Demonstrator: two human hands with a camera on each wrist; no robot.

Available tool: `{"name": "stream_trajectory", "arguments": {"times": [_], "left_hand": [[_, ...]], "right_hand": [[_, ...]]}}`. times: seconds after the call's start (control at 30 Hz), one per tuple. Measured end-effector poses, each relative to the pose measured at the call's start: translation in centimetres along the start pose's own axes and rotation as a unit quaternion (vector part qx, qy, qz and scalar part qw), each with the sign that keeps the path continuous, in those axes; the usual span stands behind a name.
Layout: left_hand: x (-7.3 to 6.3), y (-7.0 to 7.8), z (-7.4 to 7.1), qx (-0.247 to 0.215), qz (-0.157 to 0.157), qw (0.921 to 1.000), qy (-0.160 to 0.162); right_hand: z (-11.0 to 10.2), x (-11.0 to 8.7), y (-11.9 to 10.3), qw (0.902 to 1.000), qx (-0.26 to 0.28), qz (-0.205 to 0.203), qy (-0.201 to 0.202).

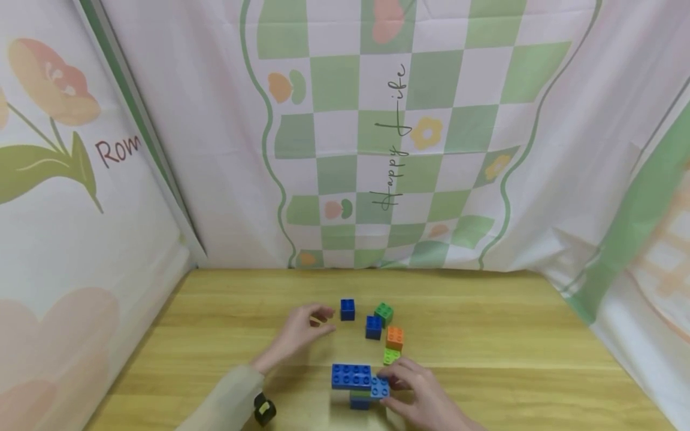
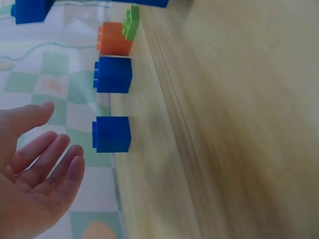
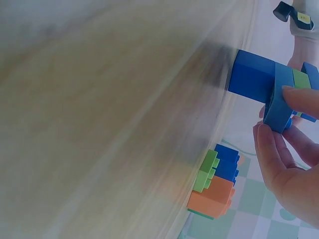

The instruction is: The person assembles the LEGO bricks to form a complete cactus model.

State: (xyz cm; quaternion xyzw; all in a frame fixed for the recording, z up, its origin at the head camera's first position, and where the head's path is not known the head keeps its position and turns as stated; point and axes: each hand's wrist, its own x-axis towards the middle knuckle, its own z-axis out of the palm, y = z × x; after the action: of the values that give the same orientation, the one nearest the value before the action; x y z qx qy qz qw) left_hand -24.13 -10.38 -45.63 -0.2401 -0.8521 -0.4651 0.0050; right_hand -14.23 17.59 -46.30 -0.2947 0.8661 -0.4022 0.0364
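Observation:
My right hand pinches a lighter blue brick between thumb and fingers. That brick juts from the right side of a small stack, above a dark blue bottom brick. Across the stack's top lies a long dark blue brick, with a green brick just under it. My left hand hovers with fingers loosely bent and nothing between them. Right of its fingertips stands a small blue brick, apart from the hand; the left wrist view shows the same gap.
Beyond the stack are another blue brick, a green brick, an orange brick and a lime green brick. They stand on the wooden table. A printed curtain hangs along its back edge.

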Motion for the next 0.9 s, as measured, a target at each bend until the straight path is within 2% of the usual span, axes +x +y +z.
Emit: {"name": "stream_trajectory", "arguments": {"times": [0.47,0.9], "left_hand": [[2.6,-1.3,0.6,0.023,-0.011,0.9997,-0.001],[3.8,-2.4,1.1,0.038,-0.022,0.9990,-0.009]], "right_hand": [[0.3,-0.1,0.1,0.9998,-0.001,-0.015,0.013],[0.3,0.0,-0.1,0.9996,-0.006,-0.022,0.016]]}}
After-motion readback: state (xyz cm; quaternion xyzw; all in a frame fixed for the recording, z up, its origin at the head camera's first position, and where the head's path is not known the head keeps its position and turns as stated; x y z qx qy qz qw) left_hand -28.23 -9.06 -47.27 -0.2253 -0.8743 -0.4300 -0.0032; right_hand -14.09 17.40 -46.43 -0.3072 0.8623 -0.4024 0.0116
